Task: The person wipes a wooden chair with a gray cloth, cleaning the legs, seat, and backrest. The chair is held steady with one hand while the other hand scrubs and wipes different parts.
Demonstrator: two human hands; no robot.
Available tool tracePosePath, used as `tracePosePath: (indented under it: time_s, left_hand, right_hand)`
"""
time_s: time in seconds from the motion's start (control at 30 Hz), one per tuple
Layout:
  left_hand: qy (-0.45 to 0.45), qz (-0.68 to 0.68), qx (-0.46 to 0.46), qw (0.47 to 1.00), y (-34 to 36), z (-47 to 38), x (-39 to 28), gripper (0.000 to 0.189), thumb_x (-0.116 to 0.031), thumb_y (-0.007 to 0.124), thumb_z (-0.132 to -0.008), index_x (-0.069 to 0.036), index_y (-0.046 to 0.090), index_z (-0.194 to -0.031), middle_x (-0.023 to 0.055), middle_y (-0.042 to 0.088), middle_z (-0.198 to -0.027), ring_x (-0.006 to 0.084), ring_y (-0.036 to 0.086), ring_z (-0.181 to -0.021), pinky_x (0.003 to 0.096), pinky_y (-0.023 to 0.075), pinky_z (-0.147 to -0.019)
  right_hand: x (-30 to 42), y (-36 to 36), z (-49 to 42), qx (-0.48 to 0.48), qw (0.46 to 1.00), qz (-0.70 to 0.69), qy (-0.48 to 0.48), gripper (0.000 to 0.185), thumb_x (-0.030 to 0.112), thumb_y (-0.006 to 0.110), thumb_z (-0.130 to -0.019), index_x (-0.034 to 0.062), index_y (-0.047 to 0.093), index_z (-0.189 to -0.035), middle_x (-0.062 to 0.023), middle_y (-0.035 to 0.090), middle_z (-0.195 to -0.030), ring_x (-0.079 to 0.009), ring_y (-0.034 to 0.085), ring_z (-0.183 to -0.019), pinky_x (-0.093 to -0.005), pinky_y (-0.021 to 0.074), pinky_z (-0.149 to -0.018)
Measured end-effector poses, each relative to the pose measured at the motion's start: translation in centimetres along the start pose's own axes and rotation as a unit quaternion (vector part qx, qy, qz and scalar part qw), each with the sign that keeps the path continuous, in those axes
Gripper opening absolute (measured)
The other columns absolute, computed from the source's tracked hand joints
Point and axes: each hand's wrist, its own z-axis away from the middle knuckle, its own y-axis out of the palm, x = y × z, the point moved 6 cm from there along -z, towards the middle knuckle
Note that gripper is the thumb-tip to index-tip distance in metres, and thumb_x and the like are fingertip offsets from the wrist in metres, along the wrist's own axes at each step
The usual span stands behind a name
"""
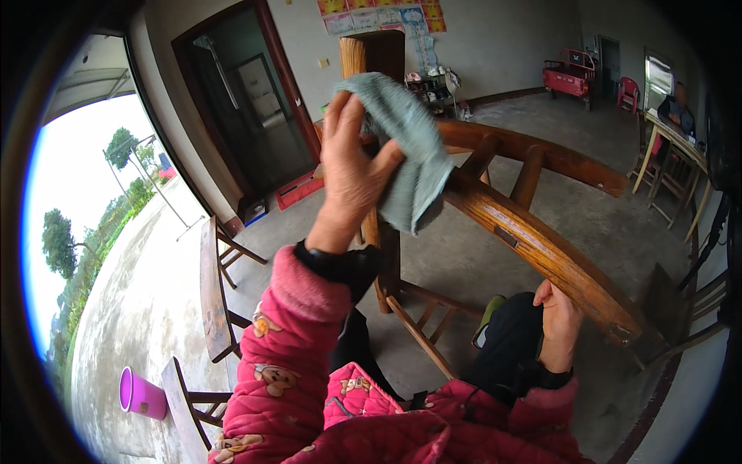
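My left hand [356,162] is raised near the top middle of the head view, its fingers and thumb on a grey-green cloth [411,156]. The cloth is draped over a part of a wooden frame and is slightly blurred. From it a varnished wooden beam [539,246] with a rectangular mortise slants down to the right. Behind lies a second curved beam [585,168], joined by short struts. Under the lower part of the front beam, my right hand [559,316] rests against its underside, the fingers partly hidden by the wood.
Wooden benches [214,296] and a pink bucket [142,394] stand at the left. A shoe rack [432,93] is by the back wall. At the far right a person [677,110] sits by a table [678,136], near a red toy-like vehicle [571,75].
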Motion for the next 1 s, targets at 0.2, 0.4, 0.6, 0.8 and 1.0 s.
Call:
tracePosePath:
  time_s: [0.2, 0.4, 0.6, 0.8, 1.0]
  left_hand:
    - [0.006, -0.278, 0.113, 0.954, 4.9, 0.1, 1.7, 0.030, -0.026, 0.073, -0.081, -0.004, 0.069, -0.101, 0.0154, 0.064, -0.098, 0.0357, 0.060, -0.095, 0.0434, 0.0490, -0.085]
    - [0.116, -0.129, 0.166, 0.971, 7.7, 1.5, 2.0, 0.032, -0.033, 0.051, -0.094, -0.008, 0.071, -0.095, 0.0126, 0.064, -0.105, 0.0328, 0.056, -0.110, 0.0565, 0.0327, -0.105]
    - [0.170, -0.076, 0.240, 0.953, 7.6, 0.5, 5.1, 0.033, -0.031, 0.048, -0.094, -0.006, 0.069, -0.085, 0.0124, 0.067, -0.080, 0.0323, 0.062, -0.081, 0.0427, 0.0468, -0.082]
    - [0.256, -0.074, 0.192, 0.944, 6.3, -0.1, 7.0, 0.022, -0.024, 0.052, -0.088, -0.006, 0.064, -0.084, 0.0106, 0.064, -0.082, 0.0315, 0.061, -0.081, 0.0418, 0.0483, -0.080]
    - [0.210, -0.063, 0.105, 0.970, 6.4, 1.0, 7.7, 0.021, -0.019, 0.050, -0.087, -0.005, 0.063, -0.079, 0.0117, 0.062, -0.080, 0.0329, 0.059, -0.079, 0.0417, 0.0466, -0.079]
  right_hand:
    - [2.1, -2.3, 0.3, -0.052, 0.997, -0.014, -0.062, 0.019, 0.015, 0.051, -0.098, -0.0001, 0.061, -0.104, -0.0125, 0.064, -0.089, -0.0196, 0.060, -0.073, -0.0316, 0.0485, -0.065]
    - [4.2, -1.8, -1.6, -0.064, 0.970, -0.169, -0.160, 0.046, 0.043, 0.043, -0.100, 0.0024, 0.061, -0.112, -0.0110, 0.063, -0.108, -0.0242, 0.058, -0.109, -0.0399, 0.0442, -0.100]
    - [8.0, 1.9, -2.8, 0.076, 0.882, -0.438, -0.157, 0.040, 0.046, 0.043, -0.099, 0.0131, 0.063, -0.090, -0.0003, 0.062, -0.095, -0.0199, 0.055, -0.103, -0.0493, 0.0275, -0.110]
    - [10.2, 2.0, -0.8, -0.009, 0.917, -0.349, -0.193, 0.032, 0.048, 0.051, -0.092, 0.0196, 0.045, -0.077, 0.0053, 0.042, -0.076, -0.0144, 0.045, -0.086, -0.0483, 0.0253, -0.109]
    - [10.5, 2.8, -0.8, 0.025, 0.905, -0.377, -0.197, 0.021, 0.030, 0.049, -0.091, 0.0204, 0.045, -0.073, 0.0052, 0.041, -0.075, -0.0134, 0.046, -0.086, -0.0464, 0.0237, -0.110]
